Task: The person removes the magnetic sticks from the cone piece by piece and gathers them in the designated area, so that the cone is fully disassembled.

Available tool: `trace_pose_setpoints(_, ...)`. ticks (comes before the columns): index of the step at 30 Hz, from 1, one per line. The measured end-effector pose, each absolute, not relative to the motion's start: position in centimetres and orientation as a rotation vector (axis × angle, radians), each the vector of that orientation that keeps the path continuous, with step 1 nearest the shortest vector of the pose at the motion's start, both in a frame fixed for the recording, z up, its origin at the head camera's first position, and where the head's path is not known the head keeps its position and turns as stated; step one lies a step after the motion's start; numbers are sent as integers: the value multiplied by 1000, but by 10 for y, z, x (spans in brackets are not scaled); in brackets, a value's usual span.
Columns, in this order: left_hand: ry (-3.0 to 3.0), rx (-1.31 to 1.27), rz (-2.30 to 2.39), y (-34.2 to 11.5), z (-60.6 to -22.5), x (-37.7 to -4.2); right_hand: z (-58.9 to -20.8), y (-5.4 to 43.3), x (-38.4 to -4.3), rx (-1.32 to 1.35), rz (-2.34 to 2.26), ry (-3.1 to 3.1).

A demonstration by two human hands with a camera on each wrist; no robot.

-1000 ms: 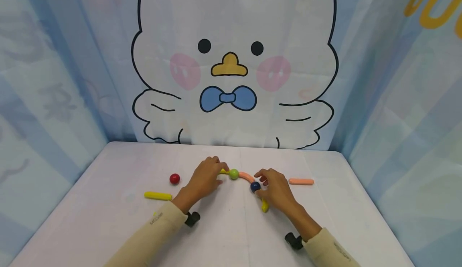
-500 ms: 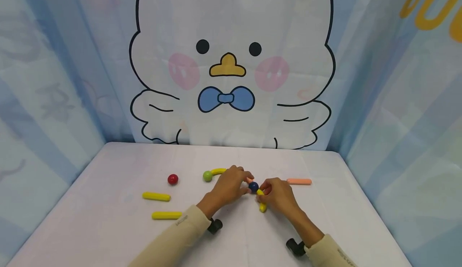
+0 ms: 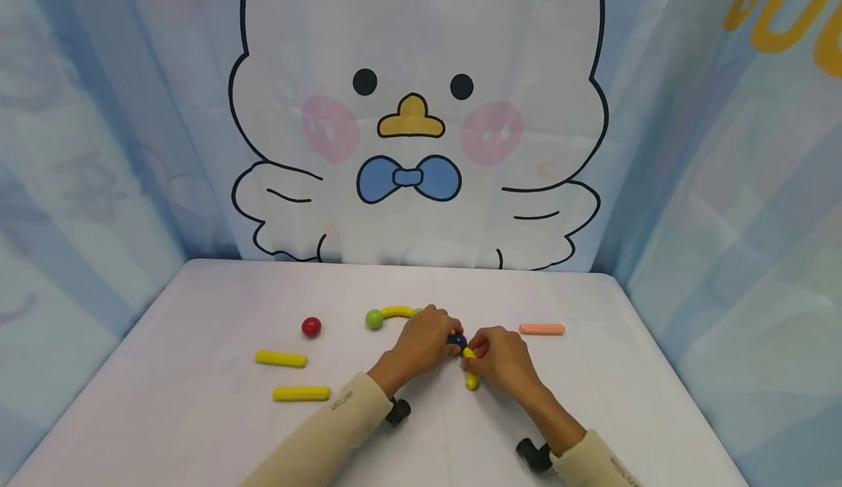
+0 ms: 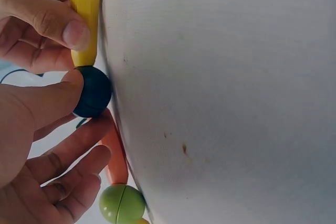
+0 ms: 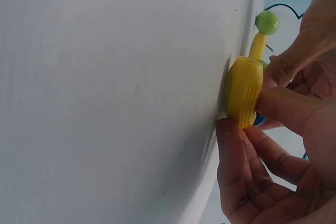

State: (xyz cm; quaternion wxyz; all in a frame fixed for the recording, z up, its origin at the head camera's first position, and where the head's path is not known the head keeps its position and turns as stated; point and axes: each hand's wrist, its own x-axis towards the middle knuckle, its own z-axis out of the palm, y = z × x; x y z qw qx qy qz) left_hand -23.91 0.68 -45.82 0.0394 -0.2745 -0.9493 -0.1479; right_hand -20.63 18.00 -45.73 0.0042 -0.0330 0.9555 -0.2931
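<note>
Pinched between the thumb and fingers of my left hand [image 3: 427, 341] is a dark blue ball [image 4: 94, 94]. My right hand [image 3: 505, 361] grips a short yellow stick [image 5: 244, 92], whose end meets that ball in the left wrist view. On the ball's other side, a curved orange stick [image 4: 117, 161] runs to a green ball [image 4: 119, 204], partly behind my left fingers. Farther left along the same chain come a curved yellow stick [image 3: 397, 311] and another green ball [image 3: 374, 319]. In the head view my left hand covers the orange stick.
A red ball [image 3: 311, 327] lies left of the chain on the white table [image 3: 217, 436]. Two straight yellow sticks, an upper one [image 3: 281, 359] and a lower one [image 3: 301, 394], lie nearer my left sleeve. One straight orange stick [image 3: 542, 329] is right of my right hand.
My left hand has moved right, from the curved yellow stick to the blue ball. My right hand has shifted from the blue ball onto the yellow stick.
</note>
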Motion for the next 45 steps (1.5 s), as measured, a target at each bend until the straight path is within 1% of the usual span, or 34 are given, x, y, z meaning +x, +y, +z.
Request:
trace_pose_setpoints(6, -2912, -835, -447, 7, -457, -238, -450, 184, -201, -98, -895, 2989)
trace_pose_setpoints(11, -2926, -819, -444, 8, -457, -237, -443, 197, -201, -36, -899, 2992)
trace_pose_setpoints(20, -2939, -811, -428, 10, -460, -237, -435, 245, -203, 73, -918, 3050)
trace_pose_setpoints(32, -2901, -848, -438, 9, -456, -232, -434, 306, -198, 167, -808, 3116)
trace_pose_setpoints(45, -2975, -943, -331, -2, -446, -223, -442, 325, -198, 258, -763, 3101)
